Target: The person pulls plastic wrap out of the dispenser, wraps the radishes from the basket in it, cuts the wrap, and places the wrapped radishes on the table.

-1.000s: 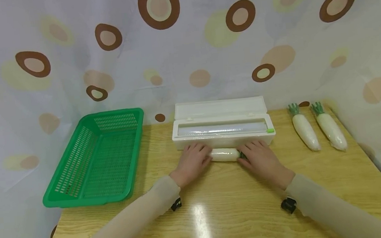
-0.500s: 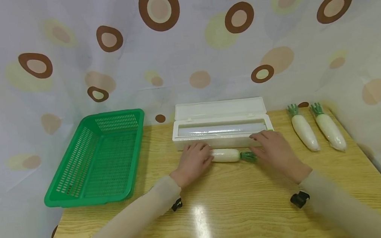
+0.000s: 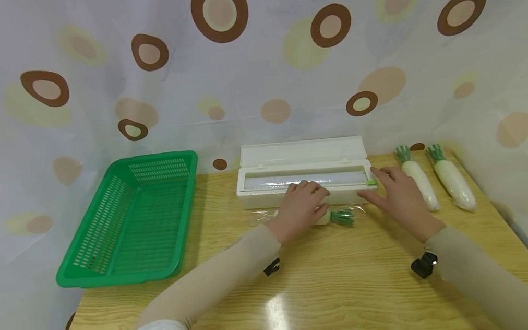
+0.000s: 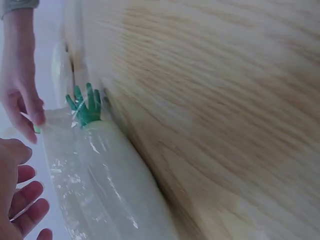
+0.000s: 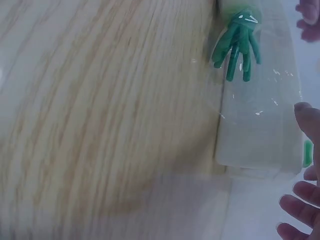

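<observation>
A white radish with green leaves lies crosswise before a white cling film dispenser, whose lid stands up at the back. Clear film spreads over the radish and reaches to the box's front. Above the radish hovers my left hand, fingers loosely bent and holding nothing; it hides much of the radish in the head view. My right hand is at the dispenser's right end, thumb in front and fingers spread around the green slide cutter. Nothing is gripped in it.
To the left stands a green plastic basket with slotted walls. Two more radishes, one nearer and one farther right, lie at the right of the wooden table. A patterned curtain hangs behind.
My right hand has left the radish's leaf end and moved right to the dispenser's end. My left hand has shifted right, over the radish's middle.
</observation>
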`<move>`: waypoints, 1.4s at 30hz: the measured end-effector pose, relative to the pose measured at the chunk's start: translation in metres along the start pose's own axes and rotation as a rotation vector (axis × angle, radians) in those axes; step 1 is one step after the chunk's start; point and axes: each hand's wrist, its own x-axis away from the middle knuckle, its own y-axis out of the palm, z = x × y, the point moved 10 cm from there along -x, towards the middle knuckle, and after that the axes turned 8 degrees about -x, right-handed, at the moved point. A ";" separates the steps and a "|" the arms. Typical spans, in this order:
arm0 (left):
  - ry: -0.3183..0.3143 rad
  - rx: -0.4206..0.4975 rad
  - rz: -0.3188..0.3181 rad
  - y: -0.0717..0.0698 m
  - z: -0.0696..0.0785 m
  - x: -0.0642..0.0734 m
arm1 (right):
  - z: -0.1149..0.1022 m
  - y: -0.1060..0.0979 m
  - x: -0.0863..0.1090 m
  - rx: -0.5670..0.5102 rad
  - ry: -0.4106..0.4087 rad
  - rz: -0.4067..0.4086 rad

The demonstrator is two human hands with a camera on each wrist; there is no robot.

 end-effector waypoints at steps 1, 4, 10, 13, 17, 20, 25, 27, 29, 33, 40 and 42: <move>0.001 -0.001 -0.005 0.000 0.003 -0.006 | 0.003 0.002 0.000 -0.002 0.017 -0.013; 0.003 0.016 -0.012 0.000 0.011 -0.022 | 0.008 0.007 0.000 0.012 0.026 -0.027; -0.026 0.084 -0.035 0.007 0.020 -0.054 | 0.008 0.006 0.000 0.018 -0.031 0.026; -0.059 0.091 -0.054 0.011 0.023 -0.068 | 0.011 0.007 -0.002 -0.003 -0.033 0.032; -0.094 0.093 -0.077 0.020 0.028 -0.085 | 0.016 0.010 -0.002 -0.011 -0.008 0.018; -0.116 0.108 -0.105 0.026 0.032 -0.094 | 0.022 0.013 0.000 -0.023 0.031 -0.013; -0.149 0.127 -0.151 0.037 0.036 -0.103 | 0.027 0.021 0.001 -0.067 0.092 -0.064; -0.156 0.139 -0.142 0.040 0.034 -0.106 | 0.027 0.022 0.000 -0.077 0.101 -0.068; -0.161 0.166 -0.126 0.041 0.032 -0.108 | 0.026 0.022 -0.001 -0.081 0.099 -0.062; -0.164 0.216 -0.111 0.041 0.026 -0.111 | 0.022 0.017 -0.002 -0.035 0.048 -0.027; -0.107 0.252 -0.137 0.039 0.024 -0.114 | 0.016 0.007 -0.001 0.077 -0.051 0.027; -0.098 0.258 -0.148 0.038 0.024 -0.114 | 0.016 0.006 -0.001 0.085 -0.054 0.025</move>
